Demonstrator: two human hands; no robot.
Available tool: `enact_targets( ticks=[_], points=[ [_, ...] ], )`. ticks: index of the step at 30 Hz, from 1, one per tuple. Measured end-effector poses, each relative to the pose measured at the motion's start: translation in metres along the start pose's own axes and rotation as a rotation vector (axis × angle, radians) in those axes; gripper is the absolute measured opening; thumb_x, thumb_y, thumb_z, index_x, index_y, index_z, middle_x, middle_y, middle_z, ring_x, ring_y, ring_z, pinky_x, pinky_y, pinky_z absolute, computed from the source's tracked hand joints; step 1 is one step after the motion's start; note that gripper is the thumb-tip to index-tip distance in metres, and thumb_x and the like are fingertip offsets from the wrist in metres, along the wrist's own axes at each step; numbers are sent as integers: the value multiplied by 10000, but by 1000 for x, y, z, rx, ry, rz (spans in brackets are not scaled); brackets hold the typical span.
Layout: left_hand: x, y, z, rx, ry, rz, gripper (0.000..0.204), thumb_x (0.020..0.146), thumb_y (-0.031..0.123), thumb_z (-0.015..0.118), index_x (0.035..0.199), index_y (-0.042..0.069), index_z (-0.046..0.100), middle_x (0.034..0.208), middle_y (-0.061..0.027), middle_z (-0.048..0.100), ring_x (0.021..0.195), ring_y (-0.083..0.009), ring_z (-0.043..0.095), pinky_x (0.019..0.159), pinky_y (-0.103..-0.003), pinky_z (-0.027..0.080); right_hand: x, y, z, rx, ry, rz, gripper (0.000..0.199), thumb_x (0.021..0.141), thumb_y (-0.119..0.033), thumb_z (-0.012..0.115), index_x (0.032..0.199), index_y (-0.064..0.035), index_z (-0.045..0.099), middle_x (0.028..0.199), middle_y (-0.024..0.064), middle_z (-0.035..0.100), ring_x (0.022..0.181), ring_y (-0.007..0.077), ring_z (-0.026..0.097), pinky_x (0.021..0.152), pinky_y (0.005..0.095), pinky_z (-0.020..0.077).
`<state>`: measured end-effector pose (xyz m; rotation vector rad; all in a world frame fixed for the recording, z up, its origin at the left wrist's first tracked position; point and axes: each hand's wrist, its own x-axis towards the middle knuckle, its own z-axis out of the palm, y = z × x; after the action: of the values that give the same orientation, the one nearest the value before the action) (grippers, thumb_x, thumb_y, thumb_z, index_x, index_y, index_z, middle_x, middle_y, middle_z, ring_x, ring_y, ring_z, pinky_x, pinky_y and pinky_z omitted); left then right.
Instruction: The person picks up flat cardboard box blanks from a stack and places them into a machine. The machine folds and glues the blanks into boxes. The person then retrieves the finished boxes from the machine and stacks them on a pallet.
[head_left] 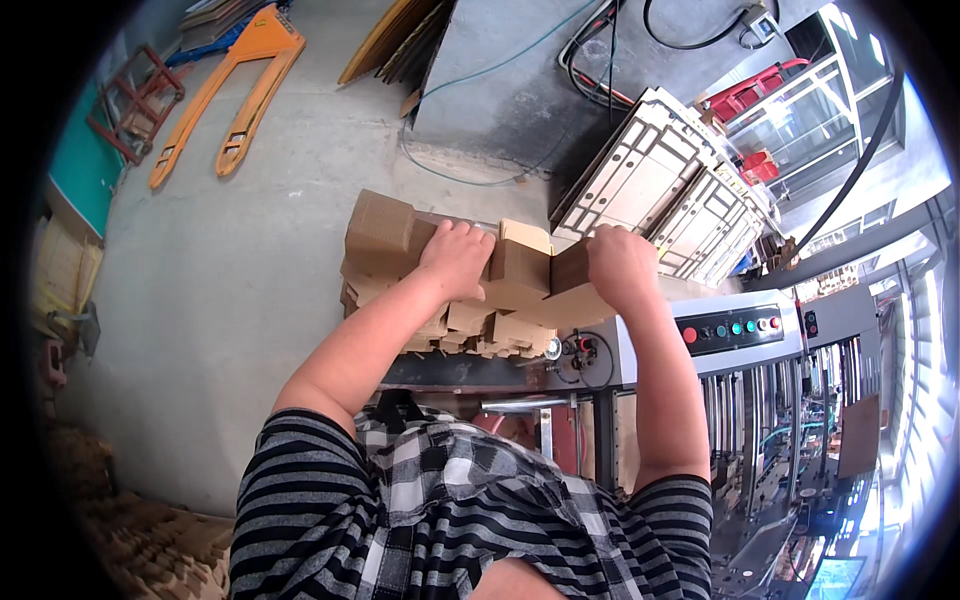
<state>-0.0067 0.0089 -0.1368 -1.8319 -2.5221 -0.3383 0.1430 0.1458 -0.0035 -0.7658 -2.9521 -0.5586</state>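
Observation:
Brown folded cardboard pieces (520, 272) lie in a bundle in front of me, between my two hands. My left hand (456, 262) is curled over the top of the bundle, its fingertips bent down behind the upper edge. At the bundle's right end my right hand (622, 268) is closed round the cardboard, with most of its fingers hidden on the far side. A taller cardboard block (378, 228) stands just left of my left hand. Below the bundle, a stack of more cardboard pieces (490, 335) shows uneven edges on a dark surface (470, 373).
A grey machine with a button panel (735, 329) stands to my right, close to my right forearm. Patterned boards (640, 165) lean behind it. An orange pallet jack (265, 45) is at the far left. More cardboard (150, 540) is piled at the lower left.

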Motion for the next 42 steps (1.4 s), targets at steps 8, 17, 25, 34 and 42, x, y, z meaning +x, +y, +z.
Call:
enact_targets(
  ticks=[8, 17, 25, 34, 42],
  points=[
    [1, -1, -1, -27, -15, -21, 706, 599, 419, 818, 1139, 64, 533, 1057, -66, 565, 1068, -211, 503, 936, -358, 347, -66, 65, 0, 464, 53, 184, 238, 832, -198, 618, 700, -1, 602, 665, 170, 619, 679, 335, 625, 621, 420, 468],
    [0, 1, 5, -36, 38, 5, 738, 581, 406, 832, 1150, 51, 523, 1029, -73, 573, 1038, -228, 516, 931, -354, 346, -143, 108, 34, -23, -480, 233, 253, 711, -79, 617, 960, -101, 658, 844, 111, 679, 840, 280, 654, 728, 394, 512],
    [-3, -1, 0, -48, 33, -2, 706, 574, 390, 828, 1122, 57, 529, 1018, -67, 569, 1029, -219, 515, 921, -353, 349, -19, 8, -13, 374, 126, 184, 298, 796, -347, 638, 773, -50, 633, 769, 122, 636, 749, 322, 618, 666, 419, 482],
    [-3, -2, 3, -34, 37, 6, 665, 575, 398, 820, 1073, 64, 533, 1002, -61, 566, 1001, -215, 521, 907, -355, 353, 11, -5, 1, 69, -38, 122, 197, 820, -224, 567, 773, -46, 637, 779, 143, 651, 803, 320, 640, 675, 416, 506],
    [-2, 0, -1, -40, 34, 5, 658, 582, 396, 822, 1076, 71, 533, 1013, -58, 565, 1018, -213, 517, 911, -353, 351, 10, 16, 17, 206, 83, 26, 218, 829, -214, 553, 760, -15, 607, 743, 173, 635, 728, 356, 623, 668, 443, 502]
  ],
)
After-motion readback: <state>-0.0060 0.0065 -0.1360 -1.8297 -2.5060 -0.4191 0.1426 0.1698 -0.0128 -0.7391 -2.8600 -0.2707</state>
